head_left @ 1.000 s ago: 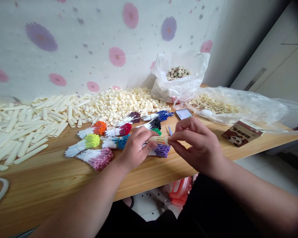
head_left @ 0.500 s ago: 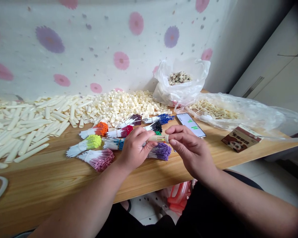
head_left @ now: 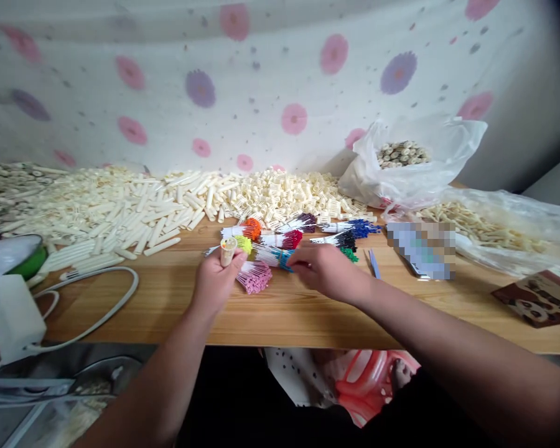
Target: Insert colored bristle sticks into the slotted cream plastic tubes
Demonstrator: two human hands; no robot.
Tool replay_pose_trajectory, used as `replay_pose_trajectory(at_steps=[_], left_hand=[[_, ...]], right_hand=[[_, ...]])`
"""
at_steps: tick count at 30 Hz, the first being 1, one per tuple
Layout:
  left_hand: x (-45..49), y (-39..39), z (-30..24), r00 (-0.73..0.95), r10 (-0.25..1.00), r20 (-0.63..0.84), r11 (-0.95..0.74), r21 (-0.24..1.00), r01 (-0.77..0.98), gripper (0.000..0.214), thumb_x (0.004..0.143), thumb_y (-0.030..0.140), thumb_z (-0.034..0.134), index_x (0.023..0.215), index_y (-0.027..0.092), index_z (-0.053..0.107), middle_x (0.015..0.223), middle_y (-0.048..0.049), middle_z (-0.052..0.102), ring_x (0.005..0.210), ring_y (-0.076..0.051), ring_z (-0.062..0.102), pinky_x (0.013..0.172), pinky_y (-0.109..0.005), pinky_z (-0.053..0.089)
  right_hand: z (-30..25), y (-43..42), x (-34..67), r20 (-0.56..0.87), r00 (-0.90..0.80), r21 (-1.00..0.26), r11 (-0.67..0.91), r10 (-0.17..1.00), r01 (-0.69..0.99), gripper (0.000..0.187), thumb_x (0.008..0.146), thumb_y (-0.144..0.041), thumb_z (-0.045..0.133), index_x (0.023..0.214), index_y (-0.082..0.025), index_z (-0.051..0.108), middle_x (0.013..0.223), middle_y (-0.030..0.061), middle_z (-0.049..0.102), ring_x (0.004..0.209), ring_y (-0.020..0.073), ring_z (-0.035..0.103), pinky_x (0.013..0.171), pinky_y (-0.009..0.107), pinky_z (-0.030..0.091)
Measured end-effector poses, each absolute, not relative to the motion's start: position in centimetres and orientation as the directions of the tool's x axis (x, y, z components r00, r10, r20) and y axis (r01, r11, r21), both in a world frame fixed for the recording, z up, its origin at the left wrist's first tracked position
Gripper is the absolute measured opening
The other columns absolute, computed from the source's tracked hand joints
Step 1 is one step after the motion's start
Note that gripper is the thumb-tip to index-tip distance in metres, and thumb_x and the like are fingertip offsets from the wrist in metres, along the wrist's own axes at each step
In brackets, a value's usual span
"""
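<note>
My left hand point(head_left: 217, 280) is closed around a short cream tube point(head_left: 227, 250), held upright above the wooden table point(head_left: 168, 298). My right hand point(head_left: 322, 270) rests palm down on the table, its fingertips pinched at the teal-tipped bundle point(head_left: 273, 255) of thin sticks. Around the hands lie more bundles with coloured tips: pink point(head_left: 254, 277), orange point(head_left: 245, 229), red point(head_left: 282, 239), yellow-green, black, blue point(head_left: 354, 227) and dark purple.
Piles of cream tubes point(head_left: 121, 211) and cream ribbed pieces point(head_left: 289, 196) cover the table's back. Two plastic bags point(head_left: 410, 168) of small parts stand at right, near a phone point(head_left: 420, 249) and a printed box point(head_left: 536, 298). A white charger and cable point(head_left: 14, 317) lie at left.
The hands have come apart. My left hand moved left keeping the cream tube, now upright. My right hand dropped onto the teal-tipped bundle. The camera view swung left.
</note>
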State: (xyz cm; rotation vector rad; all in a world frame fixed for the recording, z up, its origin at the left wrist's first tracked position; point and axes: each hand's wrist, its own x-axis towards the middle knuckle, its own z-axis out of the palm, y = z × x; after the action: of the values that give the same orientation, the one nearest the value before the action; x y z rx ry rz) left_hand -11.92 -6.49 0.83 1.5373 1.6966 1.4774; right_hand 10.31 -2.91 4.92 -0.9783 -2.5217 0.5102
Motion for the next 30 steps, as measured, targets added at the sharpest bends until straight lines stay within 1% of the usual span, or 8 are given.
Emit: replay_pose_trajectory(at_steps=[2, 4, 8, 12, 18, 24, 27, 30], left_hand=[[-14.2, -6.3, 0.4, -0.282, 0.911, 0.3, -0.134, 0.864, 0.486, 0.018, 0.073, 0.032, 0.064, 0.078, 0.014, 0.065, 0.072, -0.0011, 0.065, 0.069, -0.015, 0.059, 0.066, -0.025, 0.046], [-15.4, -6.1, -0.3, -0.223, 0.936, 0.273, -0.126, 0.85, 0.511, 0.02, 0.073, 0.032, 0.063, 0.082, 0.015, 0.067, 0.079, -0.003, 0.069, 0.076, -0.018, 0.062, 0.072, -0.027, 0.047], [-15.5, -6.3, -1.6, -0.133, 0.954, 0.27, -0.148, 0.805, 0.575, 0.021, 0.077, 0.032, 0.058, 0.085, 0.016, 0.069, 0.08, -0.0031, 0.072, 0.074, -0.018, 0.064, 0.069, -0.026, 0.047], [-14.9, -6.7, -2.1, -0.129, 0.934, 0.334, -0.158, 0.707, 0.689, 0.02, 0.08, 0.03, 0.056, 0.086, 0.016, 0.069, 0.077, -0.0024, 0.072, 0.068, -0.017, 0.063, 0.063, -0.024, 0.045], [-15.1, -6.9, -1.6, -0.07, 0.929, 0.363, -0.168, 0.583, 0.795, 0.019, 0.081, 0.027, 0.054, 0.088, 0.017, 0.069, 0.082, -0.004, 0.073, 0.071, -0.017, 0.064, 0.067, -0.024, 0.045], [-13.2, -6.2, 0.1, -0.123, 0.925, 0.359, -0.173, 0.688, 0.704, 0.023, 0.081, 0.035, 0.054, 0.083, 0.017, 0.069, 0.074, -0.003, 0.069, 0.069, -0.018, 0.061, 0.064, -0.025, 0.045], [-8.6, -5.7, 1.8, 0.149, 0.976, 0.161, -0.218, 0.807, 0.549, 0.02, 0.077, 0.035, 0.059, 0.078, 0.017, 0.068, 0.067, 0.0006, 0.065, 0.064, -0.015, 0.058, 0.061, -0.024, 0.043], [-3.2, -5.2, 3.0, 0.382, 0.924, 0.009, -0.203, 0.86, 0.469, 0.019, 0.072, 0.034, 0.065, 0.065, 0.016, 0.063, 0.06, 0.0031, 0.058, 0.058, -0.012, 0.051, 0.056, -0.022, 0.037]], right_hand=[[4.6, -2.2, 6.8, 0.105, -0.703, -0.263, 0.702, 0.703, 0.662, 0.023, 0.088, -0.018, 0.046, 0.091, -0.019, 0.069, 0.093, 0.0058, 0.071, 0.085, 0.0166, 0.064, 0.074, 0.025, 0.045], [4.1, -1.6, 4.1, 0.048, -0.684, -0.17, 0.681, 0.728, 0.712, 0.025, 0.088, -0.02, 0.045, 0.091, -0.018, 0.07, 0.094, 0.0091, 0.07, 0.086, 0.0197, 0.065, 0.072, 0.027, 0.047], [2.9, -1.0, 1.3, 0.01, -0.64, -0.073, 0.639, 0.769, 0.766, 0.026, 0.087, -0.02, 0.045, 0.088, -0.013, 0.07, 0.091, 0.0158, 0.07, 0.082, 0.0257, 0.066, 0.066, 0.032, 0.05], [2.3, -1.4, 0.5, 0.037, -0.645, -0.003, 0.645, 0.764, 0.764, 0.025, 0.085, -0.014, 0.044, 0.093, -0.013, 0.068, 0.096, 0.0153, 0.068, 0.09, 0.026, 0.064, 0.068, 0.032, 0.05], [3.4, -2.9, 2.6, 0.072, -0.673, 0.058, 0.671, 0.736, 0.74, 0.027, 0.087, -0.01, 0.039, 0.095, -0.011, 0.064, 0.098, 0.0163, 0.065, 0.092, 0.0271, 0.061, 0.067, 0.033, 0.049], [5.5, -3.9, 11.0, 0.095, -0.729, -0.011, 0.733, 0.678, 0.68, 0.019, 0.091, -0.015, 0.041, 0.089, -0.014, 0.059, 0.09, 0.009, 0.063, 0.078, 0.019, 0.06, 0.065, 0.028, 0.043], [6.0, -4.6, 14.8, 0.163, -0.763, -0.048, 0.777, 0.626, 0.628, 0.017, 0.092, -0.017, 0.042, 0.088, -0.016, 0.058, 0.088, 0.0065, 0.06, 0.075, 0.0161, 0.055, 0.065, 0.027, 0.041], [5.9, -5.1, 17.5, 0.252, -0.745, -0.073, 0.78, 0.618, 0.622, 0.016, 0.09, -0.013, 0.044, 0.086, -0.013, 0.059, 0.086, 0.0084, 0.059, 0.074, 0.0166, 0.053, 0.065, 0.028, 0.041]])
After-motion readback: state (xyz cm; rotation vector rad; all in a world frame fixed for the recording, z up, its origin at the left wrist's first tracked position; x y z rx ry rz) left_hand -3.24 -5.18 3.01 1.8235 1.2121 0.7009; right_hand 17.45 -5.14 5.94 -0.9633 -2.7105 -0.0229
